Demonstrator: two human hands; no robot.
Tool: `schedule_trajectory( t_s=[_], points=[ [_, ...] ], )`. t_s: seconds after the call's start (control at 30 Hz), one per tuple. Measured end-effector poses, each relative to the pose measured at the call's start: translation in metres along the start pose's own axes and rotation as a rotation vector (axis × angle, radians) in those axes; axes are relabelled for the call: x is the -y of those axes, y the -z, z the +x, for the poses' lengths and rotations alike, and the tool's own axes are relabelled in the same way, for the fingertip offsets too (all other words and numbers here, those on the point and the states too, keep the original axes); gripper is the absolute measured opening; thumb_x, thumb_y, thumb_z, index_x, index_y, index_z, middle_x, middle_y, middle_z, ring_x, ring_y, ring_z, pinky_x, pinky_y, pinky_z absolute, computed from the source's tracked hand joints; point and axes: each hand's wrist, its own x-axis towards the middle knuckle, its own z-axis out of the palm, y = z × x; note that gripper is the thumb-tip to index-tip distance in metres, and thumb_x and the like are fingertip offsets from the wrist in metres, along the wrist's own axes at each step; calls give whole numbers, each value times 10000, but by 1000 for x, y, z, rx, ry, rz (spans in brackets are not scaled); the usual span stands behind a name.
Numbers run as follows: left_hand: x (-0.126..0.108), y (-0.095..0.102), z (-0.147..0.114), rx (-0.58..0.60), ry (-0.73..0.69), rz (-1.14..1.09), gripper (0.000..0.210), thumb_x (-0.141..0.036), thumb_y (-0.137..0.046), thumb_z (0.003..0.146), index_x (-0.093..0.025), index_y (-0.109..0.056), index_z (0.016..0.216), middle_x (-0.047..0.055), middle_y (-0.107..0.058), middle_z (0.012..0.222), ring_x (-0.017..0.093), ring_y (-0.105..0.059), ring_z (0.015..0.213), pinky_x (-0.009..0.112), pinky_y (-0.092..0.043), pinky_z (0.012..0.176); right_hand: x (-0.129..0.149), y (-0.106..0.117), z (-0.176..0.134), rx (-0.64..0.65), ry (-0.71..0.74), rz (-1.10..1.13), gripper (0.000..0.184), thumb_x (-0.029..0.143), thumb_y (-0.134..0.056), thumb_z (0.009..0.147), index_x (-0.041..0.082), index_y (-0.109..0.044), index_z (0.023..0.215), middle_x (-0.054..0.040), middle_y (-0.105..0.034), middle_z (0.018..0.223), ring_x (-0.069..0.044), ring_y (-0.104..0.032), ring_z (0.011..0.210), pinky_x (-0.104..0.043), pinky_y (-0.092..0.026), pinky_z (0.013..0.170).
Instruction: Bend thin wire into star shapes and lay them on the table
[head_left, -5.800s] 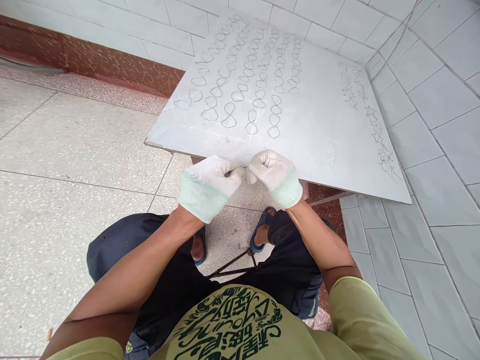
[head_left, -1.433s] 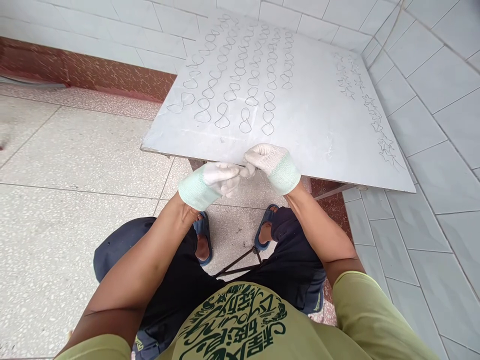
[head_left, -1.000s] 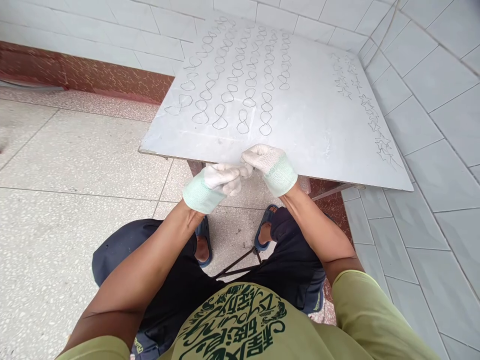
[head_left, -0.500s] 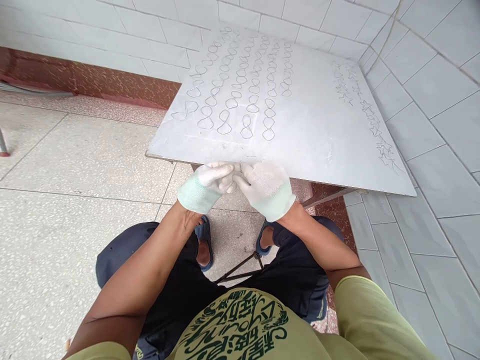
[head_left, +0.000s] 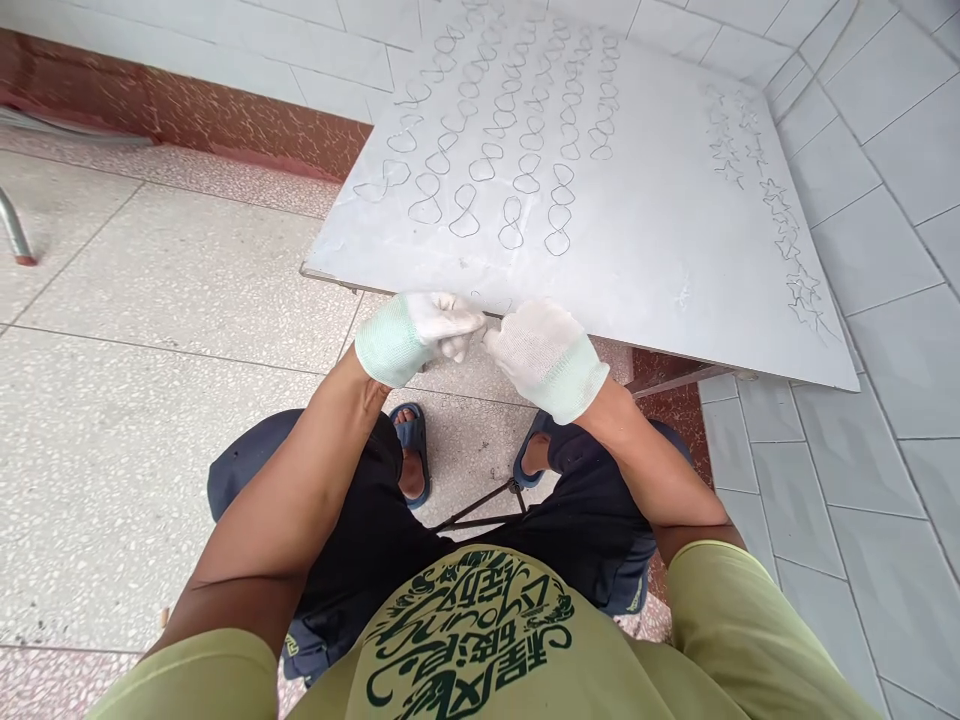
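Observation:
My left hand (head_left: 442,325) wears a white glove with a mint cuff, its fingers closed in a pinch at the near edge of the white board. Facing it across a small gap, my right hand (head_left: 529,340), gloved alike, is pinched too. Short curved bits of a thin wire (head_left: 501,304) show just above the fingertips; the rest of it is hidden or too fine to make out. On the board (head_left: 637,260) lie rows of thin dark figure-eight outlines (head_left: 465,210), the nearest ones just beyond my hands.
Several thin star-shaped outlines (head_left: 804,290) lie along the board's right side. Tiled walls (head_left: 892,330) meet behind and to the right of it. Below are my slippers (head_left: 411,440), dark metal bars (head_left: 480,510) and a speckled floor (head_left: 150,420). A metal leg (head_left: 13,228) stands at far left.
My hands have drawn slightly apart, opening a small gap between the fingertips. The camera view has shifted, so the board appears higher and farther right.

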Motion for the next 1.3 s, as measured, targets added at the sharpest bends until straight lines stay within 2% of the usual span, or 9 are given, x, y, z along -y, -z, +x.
schedule_trajectory(
  t_s=[0.17, 0.37, 0.5, 0.7, 0.87, 0.97, 1.07, 1.2, 1.3],
  points=[
    [3, 5, -2, -178, 2, 184, 379, -553, -954, 757, -226, -773, 698, 50, -698, 583, 163, -617, 490, 275, -492, 479, -1, -1, 4, 26, -46, 54, 435, 309, -485, 1246, 183, -888, 1140, -185, -854, 1094, -321, -769, 1055, -408, -439, 842],
    [-3, 6, -9, -135, -9, 349, 369, -542, -898, 825, -241, -749, 670, 67, -718, 597, 194, -671, 519, 323, -567, 549, 0, -1, 4, 52, -36, 55, 464, 264, -448, 1231, 163, -898, 1190, -212, -857, 1092, -358, -798, 1120, -447, -514, 896],
    [-7, 8, -14, -130, -27, 466, 346, -527, -825, 871, -240, -728, 704, 67, -738, 650, 192, -686, 547, 312, -543, 568, -1, -3, 1, 70, -31, 46, 515, 174, -390, 1189, 195, -904, 1210, -211, -867, 1121, -362, -791, 1150, -475, -537, 954],
    [-20, 2, -25, -71, -56, 747, 241, -435, -661, 915, -224, -716, 811, 28, -730, 686, 199, -718, 641, 293, -497, 618, -1, -25, 1, -78, -46, 27, 558, 202, -355, 1165, 254, -910, 1154, -196, -851, 1028, -373, -768, 1107, -489, -511, 958],
    [-29, -7, -31, -113, -34, 883, 195, -377, -612, 939, -223, -719, 886, 10, -717, 691, 200, -700, 687, 308, -492, 687, 1, -24, 0, -59, -68, 12, 515, 111, -398, 1097, 223, -895, 1174, -204, -848, 1060, -370, -762, 1095, -482, -493, 947],
    [-30, -12, -31, -189, -34, 873, 168, -380, -638, 934, -238, -681, 854, 8, -713, 698, 210, -695, 710, 320, -486, 703, -1, -25, 1, -73, -94, 38, 538, 210, -351, 1189, 210, -886, 1126, -203, -839, 1027, -355, -745, 1055, -462, -475, 932],
    [-30, -15, -32, -281, -37, 752, 240, -418, -663, 957, -244, -662, 792, 7, -691, 664, 214, -683, 673, 330, -471, 681, -7, -33, 3, -132, -98, 36, 580, 253, -307, 1237, 179, -870, 1117, -197, -836, 1018, -320, -744, 1046, -429, -448, 903],
    [-30, -13, -33, -301, -72, 586, 336, -453, -634, 1038, -234, -717, 796, 30, -742, 711, 198, -689, 639, 319, -498, 677, -13, -43, 6, -228, -96, -5, 624, 289, -301, 1263, 145, -855, 1015, -188, -815, 936, -298, -760, 1010, -421, -427, 858],
    [-29, -13, -33, -305, -74, 570, 316, -444, -635, 1041, -222, -799, 886, 37, -791, 776, 192, -693, 641, 304, -497, 643, -15, -47, 7, -265, -131, -20, 640, 336, -319, 1272, 149, -851, 970, -178, -811, 914, -300, -757, 1010, -424, -430, 870]
  ],
)
